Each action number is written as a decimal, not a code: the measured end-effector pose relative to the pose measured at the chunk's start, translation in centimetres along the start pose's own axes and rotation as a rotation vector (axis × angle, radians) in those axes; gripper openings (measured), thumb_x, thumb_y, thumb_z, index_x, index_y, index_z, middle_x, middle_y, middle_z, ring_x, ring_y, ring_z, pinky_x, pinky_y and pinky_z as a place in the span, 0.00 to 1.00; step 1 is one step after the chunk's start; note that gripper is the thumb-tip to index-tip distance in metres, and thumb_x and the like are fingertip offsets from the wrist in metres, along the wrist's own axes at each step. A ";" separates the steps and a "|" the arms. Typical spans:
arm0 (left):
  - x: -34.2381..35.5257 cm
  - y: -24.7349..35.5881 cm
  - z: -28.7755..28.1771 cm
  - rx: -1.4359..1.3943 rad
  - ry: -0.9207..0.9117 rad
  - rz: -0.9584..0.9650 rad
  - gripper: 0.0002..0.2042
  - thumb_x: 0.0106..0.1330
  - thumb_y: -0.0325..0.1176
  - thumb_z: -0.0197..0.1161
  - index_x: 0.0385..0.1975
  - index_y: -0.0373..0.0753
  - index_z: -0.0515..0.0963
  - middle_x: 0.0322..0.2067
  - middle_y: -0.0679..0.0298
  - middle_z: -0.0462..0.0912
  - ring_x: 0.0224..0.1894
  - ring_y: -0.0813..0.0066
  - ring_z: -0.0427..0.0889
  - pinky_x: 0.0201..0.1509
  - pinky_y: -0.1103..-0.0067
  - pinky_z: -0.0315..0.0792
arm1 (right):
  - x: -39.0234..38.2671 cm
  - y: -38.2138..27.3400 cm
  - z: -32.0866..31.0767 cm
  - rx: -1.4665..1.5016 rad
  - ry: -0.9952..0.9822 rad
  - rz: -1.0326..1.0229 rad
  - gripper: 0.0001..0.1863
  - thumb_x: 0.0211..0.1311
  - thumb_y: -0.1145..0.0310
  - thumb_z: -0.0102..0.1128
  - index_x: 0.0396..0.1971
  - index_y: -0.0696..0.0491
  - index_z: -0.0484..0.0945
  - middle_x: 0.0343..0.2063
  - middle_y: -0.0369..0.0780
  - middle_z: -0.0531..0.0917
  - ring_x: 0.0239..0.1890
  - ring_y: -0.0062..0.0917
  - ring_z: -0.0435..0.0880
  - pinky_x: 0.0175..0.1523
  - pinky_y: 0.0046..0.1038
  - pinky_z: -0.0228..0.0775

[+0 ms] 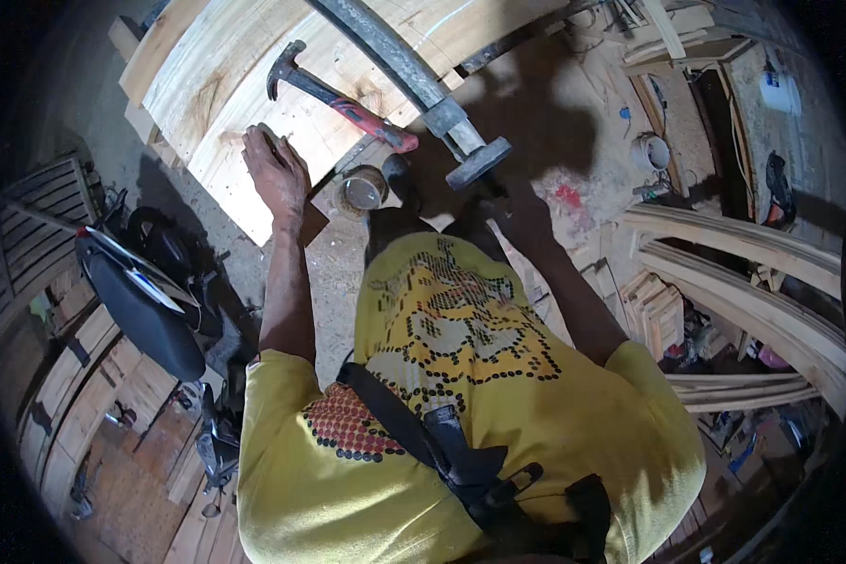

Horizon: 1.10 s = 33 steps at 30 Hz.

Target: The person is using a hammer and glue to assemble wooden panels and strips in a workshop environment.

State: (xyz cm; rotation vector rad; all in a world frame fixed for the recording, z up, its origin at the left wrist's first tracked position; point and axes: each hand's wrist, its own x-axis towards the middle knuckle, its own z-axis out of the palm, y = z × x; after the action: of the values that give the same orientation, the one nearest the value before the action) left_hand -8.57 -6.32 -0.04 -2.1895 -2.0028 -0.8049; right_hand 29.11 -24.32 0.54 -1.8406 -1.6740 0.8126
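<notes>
My left hand (274, 174) lies flat on a pale wooden board (218, 141), fingers stretched out and holding nothing. A claw hammer (338, 101) with a red and black grip rests on the boards to its right, the grip's end at the near edge. Running across the boards from the top is a grey metal bar clamp (395, 61), ending near me in a round disc (479, 163). My right hand (522, 216) is in shadow just below that disc, its fingers curled at the clamp's end. The handle there is mostly hidden.
A round tin (362, 190) stands on the floor by the board's near edge. A motorcycle (141, 301) is parked at the left. Stacked timber (743, 273) fills the right side, with a white bucket (650, 151) near it.
</notes>
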 end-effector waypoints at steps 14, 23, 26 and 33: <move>-0.1 -0.7 0.7 -0.005 -0.009 0.004 0.22 0.72 0.35 0.55 0.59 0.26 0.69 0.59 0.37 0.73 0.66 0.38 0.67 0.73 0.57 0.58 | 0.6 -2.0 -3.8 -0.010 0.139 -0.228 0.09 0.54 0.72 0.66 0.31 0.52 0.73 0.24 0.45 0.78 0.25 0.42 0.82 0.30 0.41 0.71; 0.0 0.0 0.3 -0.018 -0.016 0.040 0.26 0.72 0.37 0.56 0.62 0.22 0.65 0.63 0.36 0.69 0.69 0.40 0.63 0.74 0.57 0.55 | 2.2 -3.5 -7.3 -0.183 0.606 -0.350 0.10 0.61 0.76 0.57 0.42 0.55 0.79 0.20 0.38 0.75 0.21 0.27 0.78 0.28 0.25 0.69; 1.4 0.5 -0.2 0.006 -0.014 0.061 0.26 0.72 0.36 0.57 0.62 0.22 0.65 0.63 0.35 0.68 0.69 0.39 0.63 0.74 0.56 0.55 | 3.9 -6.1 -7.2 -0.348 0.691 -0.247 0.16 0.58 0.80 0.51 0.46 0.57 0.79 0.23 0.42 0.76 0.25 0.31 0.79 0.31 0.30 0.71; 1.0 0.3 -0.1 0.047 -0.071 0.036 0.25 0.73 0.33 0.57 0.63 0.22 0.64 0.62 0.33 0.68 0.68 0.36 0.64 0.73 0.56 0.58 | 6.1 -4.7 -6.8 -0.307 0.631 0.034 0.19 0.55 0.80 0.42 0.40 0.58 0.84 0.27 0.45 0.82 0.31 0.35 0.83 0.38 0.35 0.74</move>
State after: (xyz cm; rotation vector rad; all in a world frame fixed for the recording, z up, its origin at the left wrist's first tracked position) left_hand -8.28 -5.50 0.50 -2.2518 -1.9861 -0.6783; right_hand 31.20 -17.60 8.10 -2.0420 -1.3975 -0.0447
